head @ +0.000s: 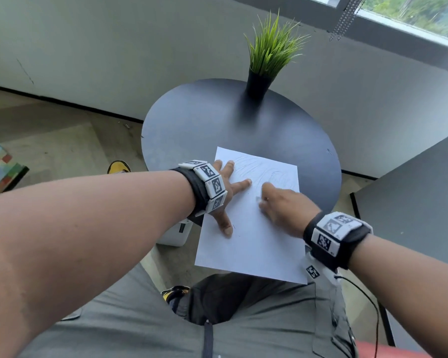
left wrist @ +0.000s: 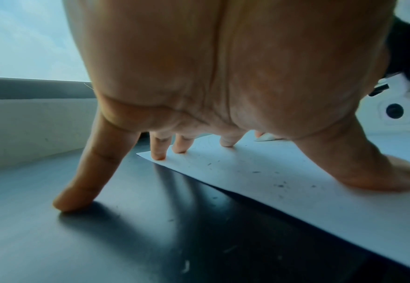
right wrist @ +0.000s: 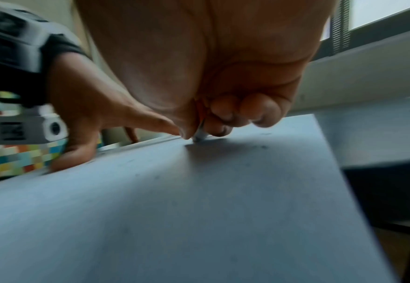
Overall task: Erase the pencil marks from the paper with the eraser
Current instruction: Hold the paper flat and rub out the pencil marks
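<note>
A white sheet of paper (head: pixel 251 239) lies on the round dark table (head: pixel 204 125), with faint pencil scribbles (head: pixel 259 169) on its far half. My left hand (head: pixel 226 195) is spread flat, fingertips and thumb pressing the paper's left side (left wrist: pixel 247 172), the little finger on the table. My right hand (head: pixel 282 205) pinches a small whitish eraser (head: pixel 258 200) with curled fingers and holds its tip on the paper (right wrist: pixel 199 201) near the middle; the eraser (right wrist: pixel 199 137) shows below the fingers in the right wrist view. Small dark crumbs dot the sheet.
A potted green grass plant (head: pixel 267 63) stands at the table's far edge. The paper's near end overhangs the table toward my lap. A white device (head: pixel 176 233) sits on the floor left of the table, and a grey panel (head: pixel 411 202) stands to the right.
</note>
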`<action>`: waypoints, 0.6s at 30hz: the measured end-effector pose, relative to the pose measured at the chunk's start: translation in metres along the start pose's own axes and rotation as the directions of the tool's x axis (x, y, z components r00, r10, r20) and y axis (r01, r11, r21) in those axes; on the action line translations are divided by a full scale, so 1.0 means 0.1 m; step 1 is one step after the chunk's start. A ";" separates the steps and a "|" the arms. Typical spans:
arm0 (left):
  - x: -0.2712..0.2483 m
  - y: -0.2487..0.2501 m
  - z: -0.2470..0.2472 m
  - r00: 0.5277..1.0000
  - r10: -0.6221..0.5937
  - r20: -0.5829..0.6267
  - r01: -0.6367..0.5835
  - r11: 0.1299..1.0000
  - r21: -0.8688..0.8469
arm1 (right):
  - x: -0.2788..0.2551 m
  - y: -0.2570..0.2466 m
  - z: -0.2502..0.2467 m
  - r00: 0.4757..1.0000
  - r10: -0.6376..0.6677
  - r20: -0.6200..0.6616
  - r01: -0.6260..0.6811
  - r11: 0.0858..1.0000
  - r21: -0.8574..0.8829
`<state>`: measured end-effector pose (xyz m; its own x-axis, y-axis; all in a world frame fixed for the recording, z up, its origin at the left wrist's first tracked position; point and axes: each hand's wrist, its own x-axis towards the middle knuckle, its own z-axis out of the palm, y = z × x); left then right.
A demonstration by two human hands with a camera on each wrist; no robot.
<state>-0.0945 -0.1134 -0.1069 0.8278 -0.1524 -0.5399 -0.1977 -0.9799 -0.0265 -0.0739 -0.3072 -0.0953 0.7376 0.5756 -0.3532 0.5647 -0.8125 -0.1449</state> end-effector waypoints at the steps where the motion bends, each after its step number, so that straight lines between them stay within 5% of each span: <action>1: 0.01 0.00 0.00 1.000 0.001 -0.003 -0.001 1.000 0.000 | 0.01 0.04 -0.01 0.998 0.050 -0.024 -0.050 0.999 0.010; 6: 0.00 0.00 0.00 1.000 0.006 -0.008 -0.006 1.000 0.021 | -0.25 -0.28 0.17 0.961 -0.237 0.144 0.240 0.971 -0.001; 10: 0.00 0.01 -0.01 1.000 0.010 -0.005 -0.010 1.000 0.010 | 0.13 0.03 -0.08 0.996 0.090 -0.013 -0.090 0.996 -0.008; 12: 0.00 0.00 0.00 1.000 0.006 -0.005 -0.006 1.000 0.010 | 0.14 -0.05 -0.06 0.998 0.061 -0.026 -0.061 0.998 -0.005; 15: -0.01 -0.01 -0.01 1.000 0.018 -0.009 -0.018 1.000 0.014 | -0.07 -0.38 0.13 0.977 -0.192 0.092 0.188 0.981 0.044; 18: -0.01 0.00 -0.01 1.000 0.019 -0.018 -0.018 1.000 0.011 | 0.10 -0.19 0.03 0.998 -0.038 0.054 0.034 0.997 0.075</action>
<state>-0.0947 -0.1131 -0.1060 0.8331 -0.1728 -0.5255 -0.2185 -0.9755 -0.0255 -0.0787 -0.2862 -0.0988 0.6943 0.6005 -0.3966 0.5601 -0.7970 -0.2261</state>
